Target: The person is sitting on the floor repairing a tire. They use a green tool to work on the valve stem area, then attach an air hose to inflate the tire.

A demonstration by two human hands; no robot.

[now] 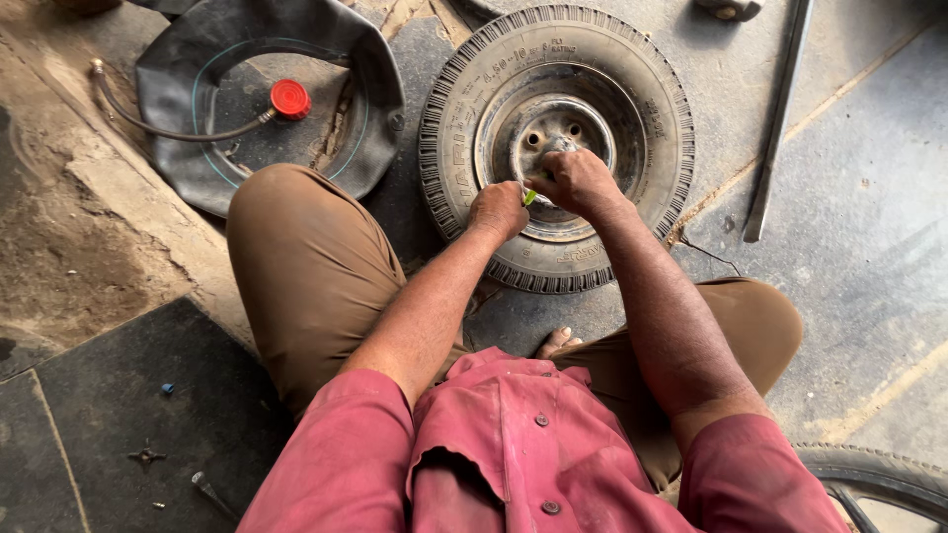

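Dusty concrete floor (869,247) of a workshop, cracked and stained, with a dark rubber mat (118,415) at lower left.

At upper centre of the frame, flat on the floor: a small wheel (556,148), tyre already seated on its steel rim, tread and sidewall whole, hub holes open to view. No sign of how much air is inside; cannot tell.

Right at the lower inner edge of the rim, between both hands: a small green piece (530,197), too tiny to identify beyond its colour and its place near where a valve would sit. Left hand (497,209) curled shut, fingertips pinching toward that green piece. Right hand (578,183) closed as well, knuckles up, pressing at the same spot from the other side. Which grip actually carries the piece, cannot tell.

Judged from this: mounting done, fine work at the rim in hand, nothing yet put away.

Further out, at upper left: a limp black inner tube (296,39) lying loose, and across it a thin hose (168,130) ending in a red round cap (290,99); unattached to the wheel. At upper right, a long metal bar (775,128) lying untouched. At lower right corner, the edge of another tyre (879,474). On the mat, a few small metal bits (146,455).
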